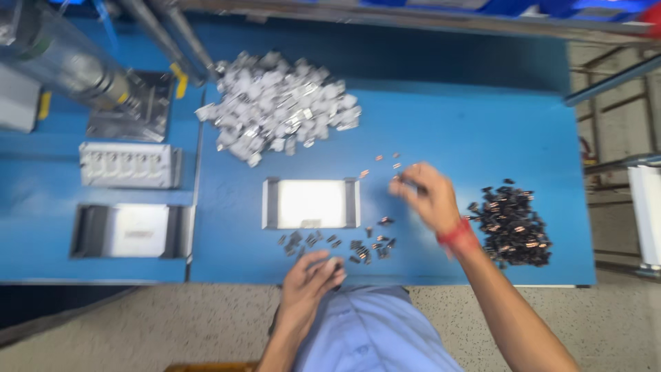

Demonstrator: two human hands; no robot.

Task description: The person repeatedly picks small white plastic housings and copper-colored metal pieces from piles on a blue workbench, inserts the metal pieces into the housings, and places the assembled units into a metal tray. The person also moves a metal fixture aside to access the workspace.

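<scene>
- Right hand [425, 196], red band at the wrist, over the blue tabletop [468, 131], fingers pinched at a small dark part; blur hides whether anything is gripped.
- Left hand [311, 281] at the near edge, fingers curled around something pale, too blurred to name.
- Scatter of small dark parts [337, 243] between the two hands, just near of a bright white tray [311, 203] with dark ends.
- A few copper-coloured bits [385, 164] just left of the right fingertips.
- Heap of black parts [513, 224] right of the right wrist.
- Large pile of silvery-white pieces [279, 107] at the far side.
- Further left, a second tray [131, 231] near, a white block with a row of sockets [127, 165] beyond it.
</scene>
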